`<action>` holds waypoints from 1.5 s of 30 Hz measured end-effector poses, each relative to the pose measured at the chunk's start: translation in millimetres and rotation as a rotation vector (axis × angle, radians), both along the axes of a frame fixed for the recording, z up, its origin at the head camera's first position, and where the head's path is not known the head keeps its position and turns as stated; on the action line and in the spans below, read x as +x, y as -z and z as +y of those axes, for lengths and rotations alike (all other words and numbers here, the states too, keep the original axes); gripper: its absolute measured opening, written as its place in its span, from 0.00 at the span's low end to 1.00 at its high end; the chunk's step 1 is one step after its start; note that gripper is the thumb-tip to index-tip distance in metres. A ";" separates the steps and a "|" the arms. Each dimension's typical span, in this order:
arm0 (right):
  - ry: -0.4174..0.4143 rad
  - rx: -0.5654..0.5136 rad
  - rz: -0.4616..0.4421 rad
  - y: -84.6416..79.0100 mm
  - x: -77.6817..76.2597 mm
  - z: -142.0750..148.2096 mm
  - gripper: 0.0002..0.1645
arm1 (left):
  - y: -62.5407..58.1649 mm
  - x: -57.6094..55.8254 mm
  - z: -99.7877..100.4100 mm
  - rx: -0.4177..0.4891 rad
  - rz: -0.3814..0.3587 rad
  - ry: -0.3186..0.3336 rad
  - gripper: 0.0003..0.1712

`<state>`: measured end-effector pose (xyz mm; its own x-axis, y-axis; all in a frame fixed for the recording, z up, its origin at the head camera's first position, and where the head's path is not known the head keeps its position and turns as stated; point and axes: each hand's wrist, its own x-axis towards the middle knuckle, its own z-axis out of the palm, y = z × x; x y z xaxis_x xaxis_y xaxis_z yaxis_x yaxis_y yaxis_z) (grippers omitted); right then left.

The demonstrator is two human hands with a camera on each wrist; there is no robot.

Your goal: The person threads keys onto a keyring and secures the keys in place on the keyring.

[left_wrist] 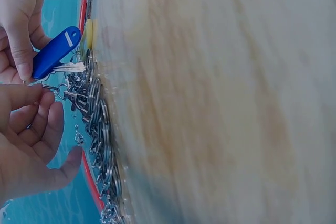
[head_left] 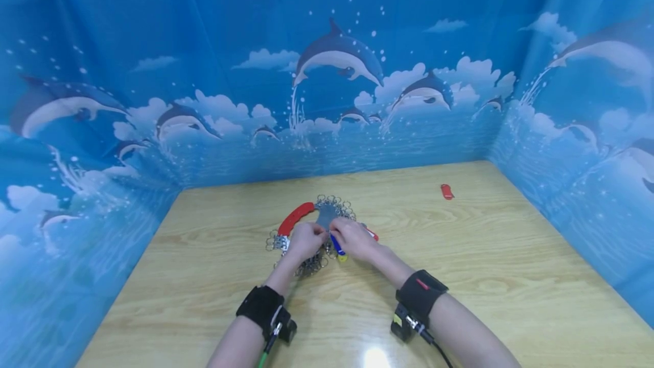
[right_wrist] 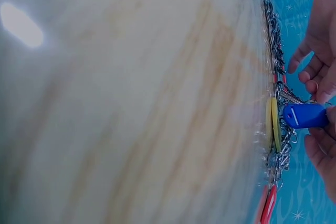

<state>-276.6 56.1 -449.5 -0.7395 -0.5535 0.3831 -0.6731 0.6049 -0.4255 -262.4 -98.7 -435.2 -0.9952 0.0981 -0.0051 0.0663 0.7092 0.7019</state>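
In the head view, both hands meet over a heap of metal key rings (head_left: pixel 313 266) on the table. My right hand (head_left: pixel 355 238) pinches the end of a blue key tag (left_wrist: pixel 56 52), which has a white label strip. A silver key (left_wrist: pixel 71 67) sticks out beside the tag in the left wrist view. My left hand (head_left: pixel 305 240) pinches a small metal ring (left_wrist: pixel 51 87) between thumb and finger, right by the tag; its other fingers are spread. Yellow tags (right_wrist: pixel 275 124) hang just below the blue one. A red curved strip (head_left: pixel 294 218) arches behind my left hand.
More rings (head_left: pixel 334 202) fan out around a grey flat piece (head_left: pixel 326 216) behind the hands. A red tag (head_left: pixel 373 234) lies beside my right hand, and another red tag (head_left: pixel 447 192) lies alone at the back right. A dolphin-print curtain (head_left: pixel 245 72) borders the wooden table (head_left: pixel 485 266).
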 end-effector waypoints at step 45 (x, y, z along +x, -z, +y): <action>0.000 0.120 -0.190 2.7 1.6 13.8 0.03 | 0.7 24.3 -29.3 -0.274 -0.046 0.436 0.13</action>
